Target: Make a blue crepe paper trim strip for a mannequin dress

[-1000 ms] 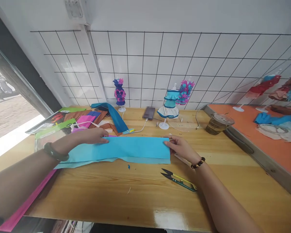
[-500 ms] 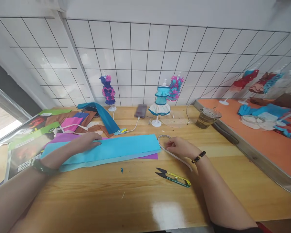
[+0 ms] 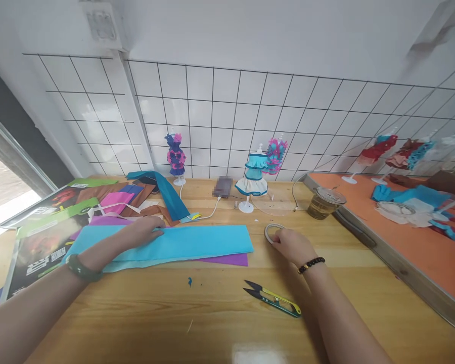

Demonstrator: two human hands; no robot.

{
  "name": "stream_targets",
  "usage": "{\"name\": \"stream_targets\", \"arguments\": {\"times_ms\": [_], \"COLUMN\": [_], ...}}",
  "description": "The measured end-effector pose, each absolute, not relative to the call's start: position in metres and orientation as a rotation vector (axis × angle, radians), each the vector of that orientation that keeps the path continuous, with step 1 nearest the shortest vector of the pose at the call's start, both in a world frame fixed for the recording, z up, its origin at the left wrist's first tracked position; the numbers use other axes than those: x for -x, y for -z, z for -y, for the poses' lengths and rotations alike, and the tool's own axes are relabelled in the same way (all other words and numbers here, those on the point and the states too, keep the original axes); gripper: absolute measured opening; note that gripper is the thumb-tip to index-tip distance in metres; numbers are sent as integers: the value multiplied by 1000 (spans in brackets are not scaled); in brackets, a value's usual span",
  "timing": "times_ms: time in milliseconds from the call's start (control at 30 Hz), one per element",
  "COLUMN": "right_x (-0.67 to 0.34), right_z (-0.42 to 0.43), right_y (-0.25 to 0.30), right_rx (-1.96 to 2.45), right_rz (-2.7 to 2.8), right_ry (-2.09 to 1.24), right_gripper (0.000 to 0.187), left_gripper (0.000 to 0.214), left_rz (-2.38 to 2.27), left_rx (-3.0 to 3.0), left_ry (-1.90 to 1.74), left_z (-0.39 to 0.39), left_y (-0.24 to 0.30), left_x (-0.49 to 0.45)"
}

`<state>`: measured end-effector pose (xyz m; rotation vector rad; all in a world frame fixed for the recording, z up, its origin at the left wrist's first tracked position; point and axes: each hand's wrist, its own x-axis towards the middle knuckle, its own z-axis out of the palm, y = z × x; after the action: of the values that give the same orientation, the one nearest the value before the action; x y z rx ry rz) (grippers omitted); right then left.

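My left hand (image 3: 144, 233) lies at the upper edge of a long light blue strip (image 3: 208, 241); its curled fingers pinch the strip. Whether the strip is paper or cloth I cannot tell. Beneath it a purple sheet (image 3: 231, 259) sticks out at the lower right. To the right, my right hand (image 3: 293, 246) is closed on a whitish cord (image 3: 268, 233) bent into a small coil, partly hidden by the fingers. Yellow-and-green thread snips (image 3: 273, 299) with dark blades lie below, between the two arms.
Small dress forms (image 3: 253, 174) in ruffled dresses stand by the tiled wall. A lidded plastic cup (image 3: 325, 202) sits at the orange board's (image 3: 409, 225) raised edge. Printed packages (image 3: 41, 258) and coloured sheets (image 3: 114, 205) pile up at left. A teal band (image 3: 165, 194) lies behind the strip.
The cord, earlier a loop with a long tail under my right wrist, is now a tighter coil at my fingers. More purple shows below the strip. The view has tilted upward.
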<state>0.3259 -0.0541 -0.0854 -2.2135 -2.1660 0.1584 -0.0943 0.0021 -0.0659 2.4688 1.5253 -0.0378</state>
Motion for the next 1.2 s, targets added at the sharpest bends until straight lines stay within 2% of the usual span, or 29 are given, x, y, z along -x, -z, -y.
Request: {"name": "stream_targets", "arguments": {"times_ms": [67, 200, 433, 633, 833, 967, 1200], "right_x": [-330, -321, -297, -303, -306, -310, -326], "right_z": [52, 48, 43, 35, 32, 31, 26], "right_y": [88, 94, 109, 125, 128, 127, 137], "right_rx": [2235, 2050, 1588, 1569, 1602, 1616, 1567], "right_rz": [2108, 2111, 2156, 2164, 2172, 2171, 2213], "right_ry": [-120, -96, -131, -129, -78, -31, 178], "right_gripper": [13, 30, 44, 34, 32, 33, 36], "left_gripper": [25, 23, 27, 31, 37, 46, 45], "left_rz": [-1499, -1443, -1349, -1415, -1512, -1581, -1958], "left_rx": [-2507, -2617, -2740, -2766, -2732, -2728, -2251], "left_ry": [19, -64, -237, -283, -320, -473, -683], "left_z": [-2, 0, -2, -9, -11, -1, 38], "left_y": [61, 50, 48, 56, 72, 81, 75], "left_x": [91, 84, 80, 76, 84, 101, 180]}}
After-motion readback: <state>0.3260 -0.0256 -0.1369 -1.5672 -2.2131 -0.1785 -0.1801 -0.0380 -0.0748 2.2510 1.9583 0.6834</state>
